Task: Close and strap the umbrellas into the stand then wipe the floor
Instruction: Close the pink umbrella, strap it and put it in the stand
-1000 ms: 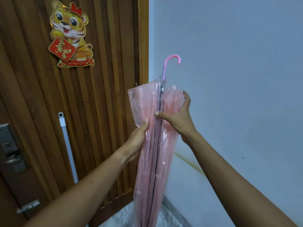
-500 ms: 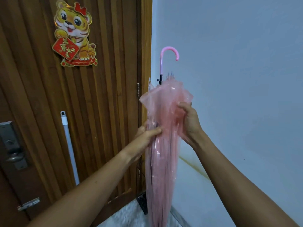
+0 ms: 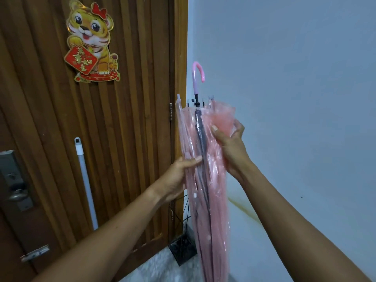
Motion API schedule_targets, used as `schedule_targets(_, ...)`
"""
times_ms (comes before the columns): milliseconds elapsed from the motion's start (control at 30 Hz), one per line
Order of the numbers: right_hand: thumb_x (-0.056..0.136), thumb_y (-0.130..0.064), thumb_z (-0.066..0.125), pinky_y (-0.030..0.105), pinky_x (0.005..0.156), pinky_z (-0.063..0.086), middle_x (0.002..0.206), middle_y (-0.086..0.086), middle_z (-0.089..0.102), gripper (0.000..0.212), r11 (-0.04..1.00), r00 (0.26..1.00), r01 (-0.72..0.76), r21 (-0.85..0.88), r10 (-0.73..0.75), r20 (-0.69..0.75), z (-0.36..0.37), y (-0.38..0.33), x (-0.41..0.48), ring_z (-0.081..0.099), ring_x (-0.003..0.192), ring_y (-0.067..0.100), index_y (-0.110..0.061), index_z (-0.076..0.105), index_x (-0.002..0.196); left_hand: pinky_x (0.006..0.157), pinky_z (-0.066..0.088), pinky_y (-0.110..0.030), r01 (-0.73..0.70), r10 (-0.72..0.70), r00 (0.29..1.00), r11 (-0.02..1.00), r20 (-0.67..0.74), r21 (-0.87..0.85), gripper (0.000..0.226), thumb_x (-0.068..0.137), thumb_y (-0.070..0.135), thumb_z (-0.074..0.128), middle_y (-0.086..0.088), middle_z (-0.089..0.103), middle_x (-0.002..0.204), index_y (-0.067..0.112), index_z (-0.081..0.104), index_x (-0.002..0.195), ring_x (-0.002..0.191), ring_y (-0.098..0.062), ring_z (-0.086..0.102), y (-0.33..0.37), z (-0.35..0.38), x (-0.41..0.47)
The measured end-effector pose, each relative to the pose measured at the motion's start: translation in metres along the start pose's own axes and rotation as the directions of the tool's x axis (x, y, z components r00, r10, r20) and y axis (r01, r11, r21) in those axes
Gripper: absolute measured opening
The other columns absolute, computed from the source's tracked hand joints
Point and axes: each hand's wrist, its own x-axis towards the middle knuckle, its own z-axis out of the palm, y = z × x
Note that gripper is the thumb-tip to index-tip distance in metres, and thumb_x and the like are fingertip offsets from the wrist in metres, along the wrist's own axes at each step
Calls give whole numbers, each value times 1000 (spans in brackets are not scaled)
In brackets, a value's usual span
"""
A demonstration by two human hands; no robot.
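A closed pink see-through umbrella (image 3: 205, 192) hangs upright in front of me, its pink hooked handle pointing up and its tip out of view below. My left hand (image 3: 179, 176) grips the folded canopy from the left at mid height. My right hand (image 3: 230, 147) pinches a loose fold of the pink plastic higher up on the right. A black wire umbrella stand (image 3: 182, 251) sits on the floor in the corner behind the umbrella, partly hidden by it.
A brown slatted wooden door (image 3: 126, 139) with a tiger sticker (image 3: 91, 41) fills the left. A white mop pole (image 3: 85, 180) leans on it. A metal lock plate (image 3: 14, 180) is at far left. A pale wall (image 3: 295, 98) is to the right, speckled floor below.
The umbrella has turned in my hands, so the dark shaft now faces me. My right hand moved up to a loose fold; my left hand shifted its grip on the canopy.
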Motion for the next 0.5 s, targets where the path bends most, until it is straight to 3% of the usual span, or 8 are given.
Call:
schedule_targets(133,90,-26,75,24,72,57,121,6,64,60,999,999,-6,-46,3,-53,-2,0,1,70,93,17,-29,32,131,111,43,-50,13,-18,998,996,-61,-85,47,101,33,47,-18,66,130,7,54,140,121,-32,64,3,-1,-1)
schedule_targets(233,92,-29,74,15,67,54,112,-2,62,59,974,997,11,-228,-29,-76,-1,-3,0,67,88,10,-32,37,137,93,55,-40,-11,1,995,996,-99,-93,46,107,35,35,-12,73,112,9,55,139,99,-24,72,3,0,-4)
schedule_targets(300,95,-22,66,28,81,59,118,-2,62,53,955,996,35,-296,-57,-66,0,-4,0,68,98,12,-34,38,138,85,57,-37,-18,9,992,997,-124,-73,48,107,38,32,-12,74,109,11,55,139,95,-23,73,3,-4,-4)
schedule_targets(400,94,-16,49,44,95,55,126,-7,56,49,932,997,70,-356,-80,-13,8,-9,-4,62,113,18,-37,36,137,95,54,-45,-24,21,988,1000,-152,-13,48,107,43,32,-15,71,119,15,55,139,108,-29,70,3,-10,-2)
schedule_targets(500,91,-48,51,45,103,49,136,-9,47,63,953,999,48,-301,-39,37,18,-14,-10,56,119,16,-33,27,147,97,53,-45,-18,21,982,1000,-187,21,46,107,42,32,-15,73,115,16,59,134,106,-29,70,5,-7,1)
